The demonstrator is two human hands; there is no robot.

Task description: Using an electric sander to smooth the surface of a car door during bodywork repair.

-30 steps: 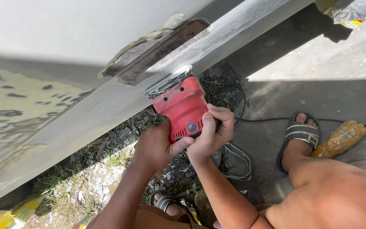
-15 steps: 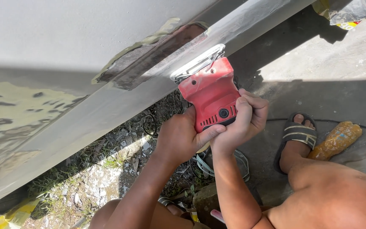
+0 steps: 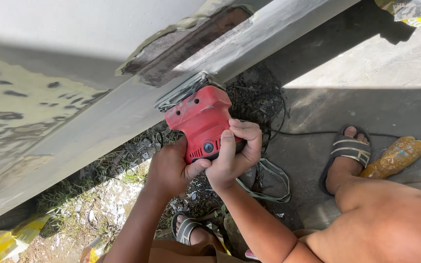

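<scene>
Big grey metal panel (image 3: 74,112) fills the upper left, dull and patchy, with a rusty bare strip (image 3: 186,46) where the paint's gone. Below it there's concrete ground (image 3: 366,68) on the right, weedy gravel (image 3: 88,204) on the left. The red power sander (image 3: 200,122) sits pad-first against the panel's lower edge, just under that rusty strip. Both hands are clamped round its back end: left hand (image 3: 171,168) wraps the underside, right hand (image 3: 235,156) grips the top, fingers curled tight by the dark button. A sandalled foot (image 3: 347,156) rests on the concrete, touching an orange plastic bottle (image 3: 393,157). A thin black cord (image 3: 298,132) trails across the ground.
</scene>
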